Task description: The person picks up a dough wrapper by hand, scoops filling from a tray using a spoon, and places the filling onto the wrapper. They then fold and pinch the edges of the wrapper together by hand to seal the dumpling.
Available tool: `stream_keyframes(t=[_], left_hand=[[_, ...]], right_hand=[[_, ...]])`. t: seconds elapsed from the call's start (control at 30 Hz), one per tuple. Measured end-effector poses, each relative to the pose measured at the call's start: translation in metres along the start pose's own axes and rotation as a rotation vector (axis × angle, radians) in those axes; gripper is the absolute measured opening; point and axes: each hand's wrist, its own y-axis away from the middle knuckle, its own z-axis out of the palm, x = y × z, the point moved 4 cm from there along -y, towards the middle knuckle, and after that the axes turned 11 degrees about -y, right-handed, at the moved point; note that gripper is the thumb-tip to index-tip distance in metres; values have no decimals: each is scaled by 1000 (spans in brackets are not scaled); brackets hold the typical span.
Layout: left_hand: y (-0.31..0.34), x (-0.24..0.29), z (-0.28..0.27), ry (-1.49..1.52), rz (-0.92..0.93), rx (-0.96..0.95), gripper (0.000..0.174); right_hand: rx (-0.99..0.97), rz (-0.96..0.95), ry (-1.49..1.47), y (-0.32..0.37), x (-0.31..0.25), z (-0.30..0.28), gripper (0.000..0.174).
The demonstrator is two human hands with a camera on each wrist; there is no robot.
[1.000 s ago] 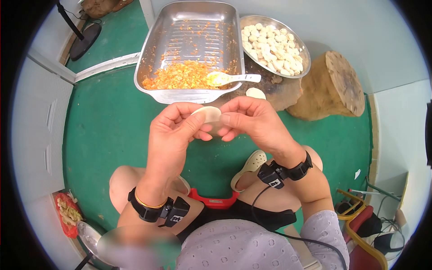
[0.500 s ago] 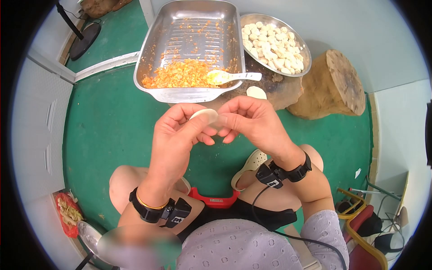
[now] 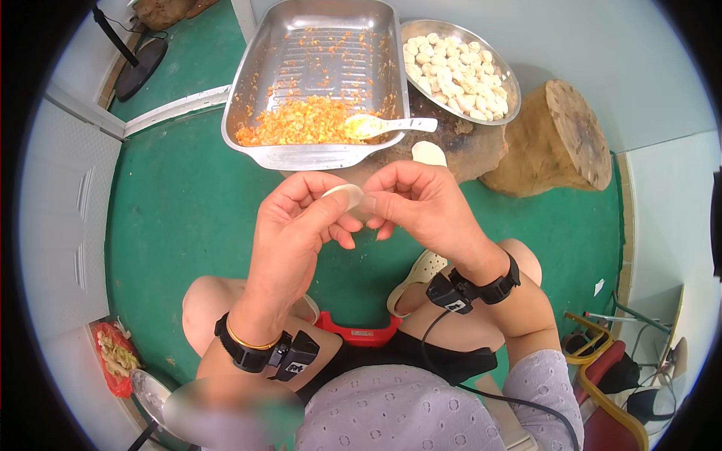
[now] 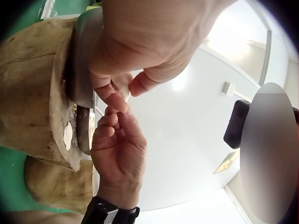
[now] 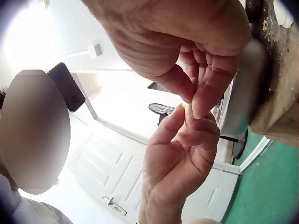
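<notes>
A pale round dough wrapper point(image 3: 348, 194), seen tilted in the head view, is held between both hands above the floor. My left hand point(image 3: 295, 218) pinches its left side between thumb and curled fingers. The right hand point(image 3: 423, 204) pinches the opposite edge, its fingertips nearly meeting the left ones. In the right wrist view the wrapper point(image 5: 188, 111) shows as a thin pale strip between the fingertips; most of it is hidden. Another flat wrapper point(image 3: 429, 153) lies on the wooden stump point(image 3: 470, 156) just beyond the right hand.
A deep metal pan point(image 3: 250, 83) holds orange-yellow chopped filling point(image 3: 301, 124) and a white spoon point(image 3: 398, 126). Beside it, a round metal tray point(image 3: 514, 90) carries many formed dumplings point(image 3: 459, 79). A second wooden stump point(image 3: 556, 143) stands at right, a red stool point(image 3: 359, 335) below.
The wrapper has tilted and shows a narrower face between the fingers. The right fingertips have shifted slightly along its edge, while the left hand has moved a little to the right.
</notes>
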Motion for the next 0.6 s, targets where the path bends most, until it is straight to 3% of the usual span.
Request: stream_keyframes(t=[0.2, 0.3, 0.37, 0.5, 0.6], left_hand=[[-1, -2, -2, -26, -11, 32, 9], [-1, -3, -3, -70, -10, 40, 9], [-1, -5, -4, -103, -16, 35, 8], [-1, -6, -1, -146, -6, 3, 8], [-1, -5, 0, -173, 15, -8, 8]], right_hand=[[74, -98, 115, 1, 3, 1, 7], [57, -255, 268, 3, 0, 1, 5], [-20, -507, 500, 6, -10, 6, 4], [-44, -502, 530, 8, -12, 7, 5], [-27, -387, 403, 6, -7, 5, 4]])
